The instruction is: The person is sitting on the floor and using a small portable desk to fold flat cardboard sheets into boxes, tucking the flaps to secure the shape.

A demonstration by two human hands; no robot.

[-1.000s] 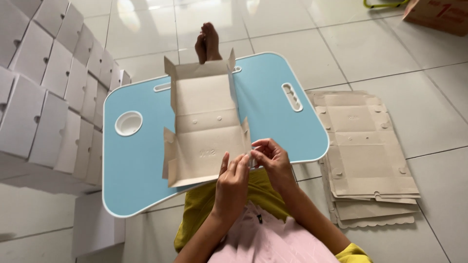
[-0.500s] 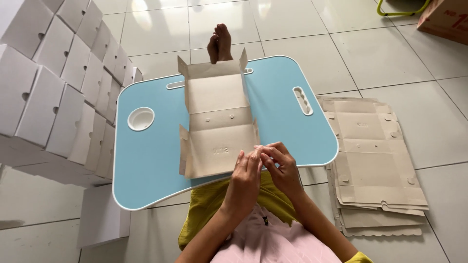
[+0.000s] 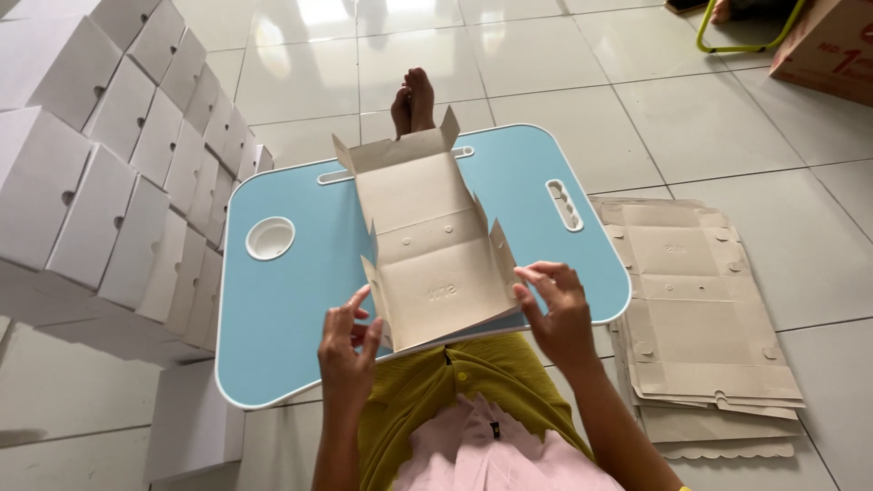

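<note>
white folded boxes stand stacked in rows on the tiled floor at the left. beside them a light-blue surface sits over the person's lap, a round white cup hole near its left edge. on it lies a half-folded cardboard box — side flaps raised, nothing inside. the left hand, fingers spread, touches its near left corner; the right hand pinches the near right flap. flat cardboard blanks lie piled on the floor at the right — a brown carton beyond.
</note>
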